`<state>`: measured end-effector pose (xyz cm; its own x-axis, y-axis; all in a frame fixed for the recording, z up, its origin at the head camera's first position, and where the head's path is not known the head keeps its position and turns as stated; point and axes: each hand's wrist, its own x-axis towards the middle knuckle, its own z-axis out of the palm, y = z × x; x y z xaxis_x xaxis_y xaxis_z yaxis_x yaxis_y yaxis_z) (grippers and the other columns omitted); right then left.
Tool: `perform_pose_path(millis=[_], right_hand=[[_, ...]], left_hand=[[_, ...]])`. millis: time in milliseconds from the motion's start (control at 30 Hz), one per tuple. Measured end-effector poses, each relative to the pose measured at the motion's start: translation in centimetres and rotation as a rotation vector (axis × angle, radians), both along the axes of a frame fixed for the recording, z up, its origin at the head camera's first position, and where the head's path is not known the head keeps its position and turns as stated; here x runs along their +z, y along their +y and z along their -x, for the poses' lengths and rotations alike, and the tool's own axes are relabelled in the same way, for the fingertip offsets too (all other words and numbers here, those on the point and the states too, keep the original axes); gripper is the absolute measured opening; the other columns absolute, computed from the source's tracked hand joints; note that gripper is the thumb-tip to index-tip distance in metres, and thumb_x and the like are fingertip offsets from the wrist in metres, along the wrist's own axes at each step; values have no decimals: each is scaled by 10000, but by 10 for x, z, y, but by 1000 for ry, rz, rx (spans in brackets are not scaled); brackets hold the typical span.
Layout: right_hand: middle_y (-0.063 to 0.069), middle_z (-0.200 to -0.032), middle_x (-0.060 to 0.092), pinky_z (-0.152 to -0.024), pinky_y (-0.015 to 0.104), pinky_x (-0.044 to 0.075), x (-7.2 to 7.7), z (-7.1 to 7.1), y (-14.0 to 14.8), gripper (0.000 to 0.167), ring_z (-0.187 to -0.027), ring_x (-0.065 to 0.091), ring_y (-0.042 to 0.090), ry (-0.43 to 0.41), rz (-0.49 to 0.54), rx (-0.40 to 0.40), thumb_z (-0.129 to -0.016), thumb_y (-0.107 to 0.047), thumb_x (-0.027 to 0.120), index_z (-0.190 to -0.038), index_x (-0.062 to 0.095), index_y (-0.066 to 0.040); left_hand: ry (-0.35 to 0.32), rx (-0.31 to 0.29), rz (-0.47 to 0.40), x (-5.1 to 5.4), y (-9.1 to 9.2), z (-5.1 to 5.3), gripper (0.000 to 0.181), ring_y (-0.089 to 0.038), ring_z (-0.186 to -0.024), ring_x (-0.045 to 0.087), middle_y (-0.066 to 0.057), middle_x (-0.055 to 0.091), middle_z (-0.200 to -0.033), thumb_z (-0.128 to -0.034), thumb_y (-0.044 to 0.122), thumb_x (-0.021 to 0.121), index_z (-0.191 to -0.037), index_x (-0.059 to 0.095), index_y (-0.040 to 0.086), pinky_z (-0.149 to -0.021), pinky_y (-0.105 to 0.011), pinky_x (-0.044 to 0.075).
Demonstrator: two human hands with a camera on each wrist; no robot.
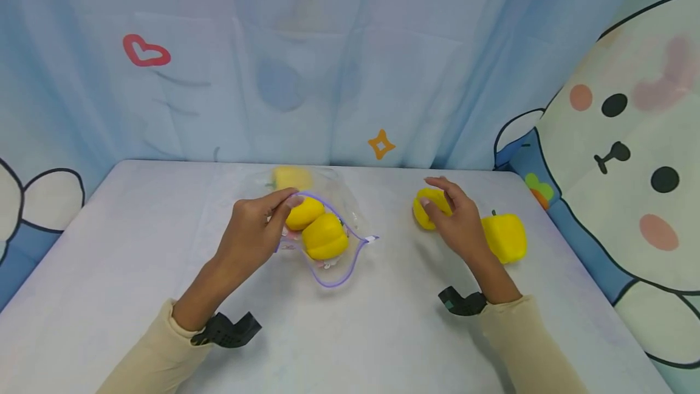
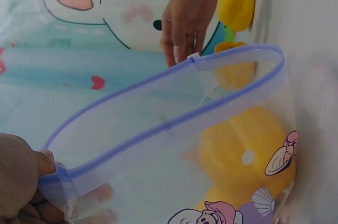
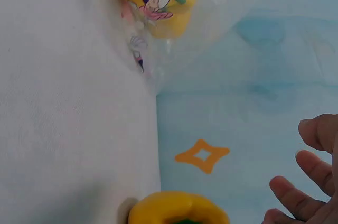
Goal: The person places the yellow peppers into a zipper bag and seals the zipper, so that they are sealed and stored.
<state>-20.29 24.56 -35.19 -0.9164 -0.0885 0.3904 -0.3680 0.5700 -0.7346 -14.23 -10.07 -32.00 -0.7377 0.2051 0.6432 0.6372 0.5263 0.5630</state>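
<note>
A clear zip bag with a purple rim (image 1: 329, 285) stands mouth open, with yellow peppers (image 1: 325, 237) inside. My left hand (image 1: 254, 230) pinches the left end of its rim (image 2: 163, 124) between thumb and fingers. Over a loose yellow pepper (image 1: 424, 216) hovers my right hand (image 1: 462, 224), fingers spread and slightly bent. In the right wrist view a gap separates the hand (image 3: 311, 182) from that pepper (image 3: 177, 208). Another yellow pepper (image 1: 504, 238) lies beside my right wrist.
A white-covered table (image 1: 164, 224) carries everything. Behind it hangs a light blue curtain (image 1: 273, 78) with hearts and a star, and a cartoon bear print (image 1: 618, 169) is at the right. Black straps with mounts (image 1: 229, 330) circle both wrists.
</note>
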Motion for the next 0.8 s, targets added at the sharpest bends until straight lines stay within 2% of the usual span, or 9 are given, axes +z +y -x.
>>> perform_pose_path(millis=[100, 167, 367, 600, 800], right_hand=[[137, -1498, 392, -1117, 547, 197, -6, 6, 8, 483, -1444, 194, 300, -70, -56, -63, -979, -226, 611, -1420, 473, -89], [161, -1535, 320, -1109, 585, 185, -9, 9, 12, 556, -1435, 188, 352, -130, -98, -84, -973, -258, 619, -1464, 413, -99], [240, -1563, 172, -1095, 600, 204, -17, 17, 21, 780, -1365, 246, 432, -338, -150, -77, -959, -332, 630, -1556, 185, -98], [256, -1547, 202, -1096, 586, 218, -25, 21, 25, 825, -1335, 278, 432, -393, -152, -115, -944, -300, 651, -1548, 153, -42], [228, -1562, 204, -1087, 587, 241, -27, 23, 27, 798, -1336, 285, 423, -439, -163, -149, -962, -342, 604, -1553, 149, -58]], left_hand=[[-1, -5, -1, 0, 0, 0, 256, -38, -366, 298, 75, 471, -540, -925, 61, 665, -1146, 680, -67, -408, -229, 316], [-3, -4, 0, 0, 0, 0, 258, -37, -363, 303, 78, 467, -536, -924, 62, 667, -1147, 680, -66, -405, -229, 316], [1, 10, 7, -1, 0, 0, 260, -55, -379, 289, 71, 448, -529, -924, 66, 668, -1148, 681, -65, -404, -230, 301], [14, -3, 8, -6, 1, 3, 250, -71, -452, 261, 6, 574, -622, -927, 52, 660, -1142, 678, -76, -427, -227, 293], [18, -7, 6, -7, 1, 3, 252, -66, -437, 235, 31, 533, -587, -928, 55, 660, -1145, 680, -71, -421, -237, 269]])
